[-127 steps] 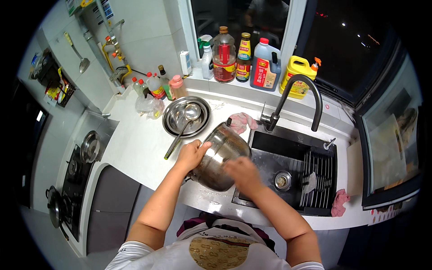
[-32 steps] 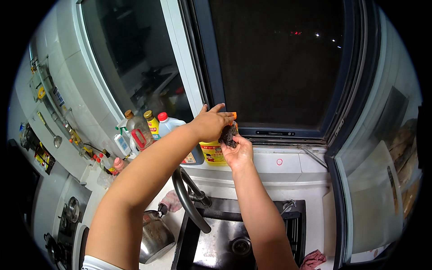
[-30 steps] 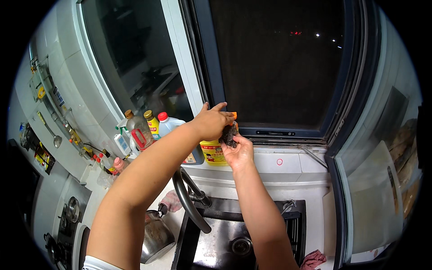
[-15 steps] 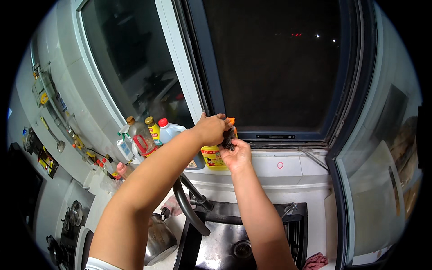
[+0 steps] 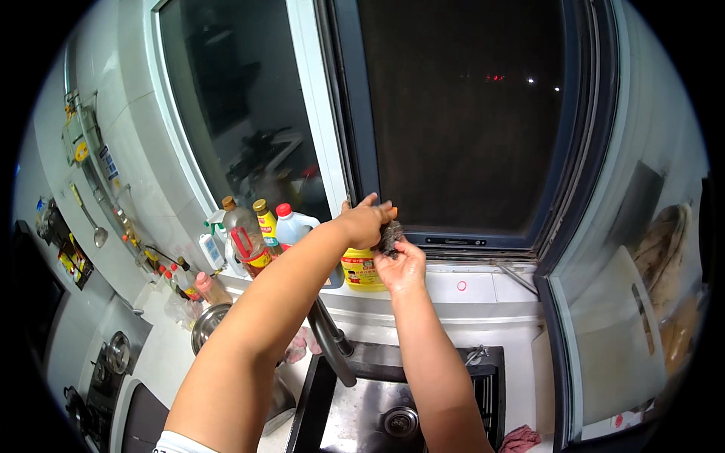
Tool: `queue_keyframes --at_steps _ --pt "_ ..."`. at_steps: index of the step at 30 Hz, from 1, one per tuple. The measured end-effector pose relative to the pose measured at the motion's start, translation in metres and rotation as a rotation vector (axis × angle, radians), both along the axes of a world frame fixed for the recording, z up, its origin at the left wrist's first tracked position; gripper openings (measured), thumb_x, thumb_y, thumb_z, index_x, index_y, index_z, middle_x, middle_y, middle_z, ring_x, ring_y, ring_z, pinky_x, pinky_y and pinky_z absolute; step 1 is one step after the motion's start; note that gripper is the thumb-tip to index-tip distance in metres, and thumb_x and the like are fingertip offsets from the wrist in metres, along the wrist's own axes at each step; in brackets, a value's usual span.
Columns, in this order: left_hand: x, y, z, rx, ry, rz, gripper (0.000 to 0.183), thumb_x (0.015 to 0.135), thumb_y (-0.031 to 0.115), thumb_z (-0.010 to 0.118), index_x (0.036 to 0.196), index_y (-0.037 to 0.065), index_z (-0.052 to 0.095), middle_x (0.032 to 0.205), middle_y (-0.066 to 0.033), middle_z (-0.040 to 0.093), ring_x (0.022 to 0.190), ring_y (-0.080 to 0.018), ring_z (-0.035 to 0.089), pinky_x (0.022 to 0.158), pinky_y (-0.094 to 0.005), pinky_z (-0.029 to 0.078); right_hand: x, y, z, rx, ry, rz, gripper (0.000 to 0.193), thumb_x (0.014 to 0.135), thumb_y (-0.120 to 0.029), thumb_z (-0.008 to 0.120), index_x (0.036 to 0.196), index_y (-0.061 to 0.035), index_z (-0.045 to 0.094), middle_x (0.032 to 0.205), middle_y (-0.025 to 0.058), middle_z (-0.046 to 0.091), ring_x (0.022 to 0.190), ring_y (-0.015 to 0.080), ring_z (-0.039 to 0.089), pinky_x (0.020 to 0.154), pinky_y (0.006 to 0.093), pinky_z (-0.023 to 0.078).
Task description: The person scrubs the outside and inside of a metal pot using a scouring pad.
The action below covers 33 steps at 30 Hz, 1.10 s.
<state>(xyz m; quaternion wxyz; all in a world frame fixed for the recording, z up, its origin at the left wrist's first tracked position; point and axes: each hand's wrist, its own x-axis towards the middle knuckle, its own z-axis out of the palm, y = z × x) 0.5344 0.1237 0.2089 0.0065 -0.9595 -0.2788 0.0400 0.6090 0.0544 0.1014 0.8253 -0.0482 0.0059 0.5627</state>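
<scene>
Both my arms reach over the sink to the window sill. My right hand [image 5: 402,268] holds a dark, curly steel wool scrubber [image 5: 389,238], with fingers and thumb closed at its lower side. Just above it, my left hand [image 5: 365,225] has its fingers stretched and spread, the fingertips at the scrubber's upper edge; whether they press on it is hard to see. Behind the hands stands a yellow jug [image 5: 362,273] with a label, partly covered by them. A bit of orange [image 5: 395,214] shows beside my left fingertips.
Left of the jug stand a red-capped bottle [image 5: 291,225], a yellow bottle [image 5: 266,223], an oil bottle [image 5: 242,230] and a spray bottle [image 5: 211,245]. A dark faucet [image 5: 330,336] rises over the sink [image 5: 355,411]. A metal pot [image 5: 279,400] sits left; a reddish cloth [image 5: 521,438] lies right.
The view has shifted, so the sill and sink sit differently in the picture. My left fingers have spread and lifted somewhat, showing more of the scrubber, which stays in my right hand.
</scene>
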Motion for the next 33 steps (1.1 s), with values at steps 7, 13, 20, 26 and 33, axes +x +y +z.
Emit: queue_keyframes --at_steps 7,13,20,26,33 --pt "-0.103 -0.042 0.014 0.126 -0.618 -0.175 0.071 0.073 -0.013 0.043 0.140 0.013 0.045 0.152 -0.0141 0.029 0.142 -0.0373 0.022 0.111 -0.0540 0.023 0.011 -0.044 -0.004 0.038 -0.122 -0.249 0.049 0.075 0.007 0.042 0.123 0.0025 0.051 0.119 0.0169 0.057 0.113 0.0309 0.054 0.103 0.0448 0.041" --pt "-0.274 -0.079 0.001 0.125 -0.863 -0.227 0.053 0.081 -0.001 0.053 0.133 0.008 0.050 0.141 -0.0190 0.044 0.129 -0.0371 0.043 0.106 -0.0472 0.033 -0.050 -0.124 0.021 0.159 -0.362 -0.358 0.044 0.082 0.009 0.042 0.124 0.0012 0.051 0.125 0.0175 0.055 0.118 0.0293 0.053 0.103 0.0427 0.043" --pt "-0.494 -0.095 -0.130 -0.075 -0.949 0.407 0.030 0.091 0.020 0.058 0.110 -0.002 0.062 0.109 -0.0224 0.064 0.100 -0.0379 0.063 0.087 -0.0402 0.050 -0.284 -0.185 -0.029 -0.271 -1.140 -0.162 0.035 0.083 0.005 0.059 0.118 0.0033 0.060 0.118 0.0117 0.062 0.112 0.0179 0.056 0.096 0.0295 0.044" --pt "-0.536 -0.112 -0.204 -0.289 -0.885 0.546 0.038 0.094 0.032 0.053 0.108 -0.001 0.065 0.101 -0.0225 0.066 0.092 -0.0370 0.065 0.080 -0.0400 0.051 -0.420 -0.176 -0.089 -0.318 -2.159 -0.511 0.032 0.077 0.007 0.059 0.107 -0.0004 0.065 0.111 0.0146 0.062 0.101 0.0335 0.059 0.092 0.0388 0.046" --pt "-0.507 -0.105 -0.188 -0.416 -0.449 0.415 0.039 0.097 0.038 0.044 0.092 0.002 0.060 0.082 -0.0224 0.066 0.081 -0.0416 0.063 0.074 -0.0485 0.048 -0.448 -0.184 -0.109 -0.090 -2.590 -0.561 0.044 0.066 0.007 0.060 0.109 0.0018 0.062 0.106 0.0129 0.061 0.100 0.0347 0.054 0.089 0.0418 0.046"
